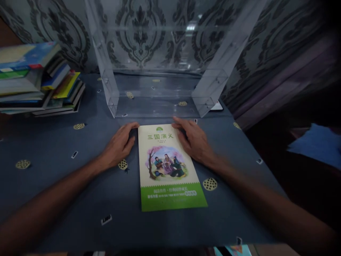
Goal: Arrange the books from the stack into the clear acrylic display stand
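Observation:
A book (166,165) with a cream and green cover lies flat on the table, its picture of seated figures under a tree facing up. My left hand (119,144) rests beside its upper left edge, fingers stretched out and the fingertips at the corner, the thumb apart from them. At the upper right edge is my right hand (195,140), with extended fingers reaching the top corner and the thumb along the cover's side. Neither hand is wrapped round the book.
Just behind the book stands a clear acrylic shelf (105,81) against the patterned wall. Several stacked books (32,80) sit at the back left. The table (87,192) wears a dark blue cloth with pineapple prints. Blue fabric (317,145) lies off to the right.

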`<control>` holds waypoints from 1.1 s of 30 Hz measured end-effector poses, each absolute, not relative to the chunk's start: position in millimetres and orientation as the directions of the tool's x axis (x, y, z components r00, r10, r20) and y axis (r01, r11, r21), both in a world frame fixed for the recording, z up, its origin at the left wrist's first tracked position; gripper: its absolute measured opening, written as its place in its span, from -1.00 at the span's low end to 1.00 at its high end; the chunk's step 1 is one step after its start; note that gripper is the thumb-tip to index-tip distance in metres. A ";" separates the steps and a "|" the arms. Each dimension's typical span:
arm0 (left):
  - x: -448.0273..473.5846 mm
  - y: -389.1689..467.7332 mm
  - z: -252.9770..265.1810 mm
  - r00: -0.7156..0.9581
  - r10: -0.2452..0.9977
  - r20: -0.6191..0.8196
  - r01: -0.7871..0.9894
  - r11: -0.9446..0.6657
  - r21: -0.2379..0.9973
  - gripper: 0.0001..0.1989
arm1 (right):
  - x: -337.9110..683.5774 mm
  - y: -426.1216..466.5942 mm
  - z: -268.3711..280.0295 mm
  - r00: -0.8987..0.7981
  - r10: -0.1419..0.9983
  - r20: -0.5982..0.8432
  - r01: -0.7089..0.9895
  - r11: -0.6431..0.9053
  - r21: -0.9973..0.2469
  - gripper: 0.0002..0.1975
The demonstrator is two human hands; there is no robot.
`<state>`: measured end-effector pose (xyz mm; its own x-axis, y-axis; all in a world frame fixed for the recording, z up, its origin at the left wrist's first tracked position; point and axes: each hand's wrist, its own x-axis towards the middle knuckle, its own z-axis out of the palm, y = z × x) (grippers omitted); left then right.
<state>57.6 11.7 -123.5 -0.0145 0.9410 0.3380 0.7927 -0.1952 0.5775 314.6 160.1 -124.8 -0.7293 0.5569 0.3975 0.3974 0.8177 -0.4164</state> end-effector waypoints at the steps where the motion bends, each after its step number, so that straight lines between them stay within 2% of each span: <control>1: 57.7 11.8 -122.8 -0.013 0.943 0.333 0.795 -0.192 0.575 -0.61 | 315.9 157.2 -123.8 -0.732 0.557 0.393 0.399 0.818 -0.415 -0.52; 7: 58.0 12.9 -118.9 -0.002 0.958 0.285 0.798 -0.170 0.578 -0.60 | 333.2 128.7 -116.1 -0.701 0.583 0.410 0.391 0.796 -0.462 -0.64; 11: 59.9 12.2 -116.9 -0.003 0.958 0.288 0.807 -0.168 0.567 -0.61 | 345.3 112.3 -115.6 -0.694 0.559 0.453 0.341 0.810 -0.478 -0.69; 15: 62.9 10.6 -116.7 -0.038 0.949 0.313 0.848 -0.135 0.513 -0.62 | 345.0 114.3 -119.1 -0.690 0.551 0.469 0.291 0.805 -0.517 -0.69; 20: 65.4 8.5 -117.0 -0.034 0.938 0.346 0.862 -0.147 0.485 -0.65 | 338.6 126.2 -125.7 -0.711 0.559 0.426 0.324 0.799 -0.507 -0.69; 24: 70.8 5.6 -113.4 -0.075 0.946 0.317 0.840 -0.111 0.531 -0.65 | 337.1 131.4 -129.1 -0.713 0.588 0.382 0.343 0.768 -0.541 -0.67; 33: 84.5 7.7 -107.7 -0.121 0.967 0.225 0.709 -0.074 0.701 -0.66 | 325.3 156.4 -137.0 -0.679 0.601 0.422 0.314 0.757 -0.573 -0.65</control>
<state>84.5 7.7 -107.7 -0.1210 0.9669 0.2248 0.7094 -0.0742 0.7009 325.3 156.4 -137.0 -0.6785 0.6010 0.4224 0.3140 0.7571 -0.5728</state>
